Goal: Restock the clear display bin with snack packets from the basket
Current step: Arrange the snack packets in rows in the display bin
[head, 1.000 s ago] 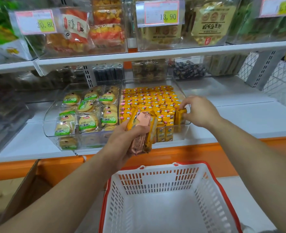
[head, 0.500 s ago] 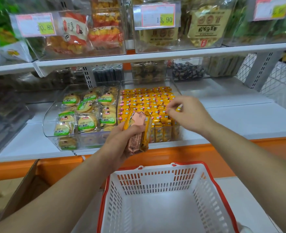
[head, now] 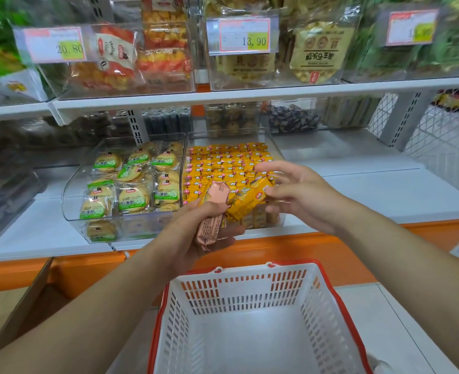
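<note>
My left hand (head: 193,230) is shut on a small bunch of snack packets, one showing its pink back (head: 214,209) and one yellow (head: 246,199), held in front of the clear display bin (head: 276,150). The bin holds tight rows of yellow packets (head: 223,164). My right hand (head: 301,195) is just right of the held yellow packet with its fingers spread, thumb and fingertips at that packet's end. The white basket with a red rim (head: 250,292) stands below my hands, and no packets show inside it.
A second clear bin of round green-labelled biscuits (head: 131,184) sits left of the yellow one. The upper shelf (head: 250,93) carries bins with price tags. An orange shelf edge (head: 290,245) runs behind the basket. A cardboard box (head: 20,306) stands at lower left.
My right hand has come back from the bin's right front corner toward my left hand, and its fingers have spread. My left hand still holds the bunch, with the yellow packet now sticking out.
</note>
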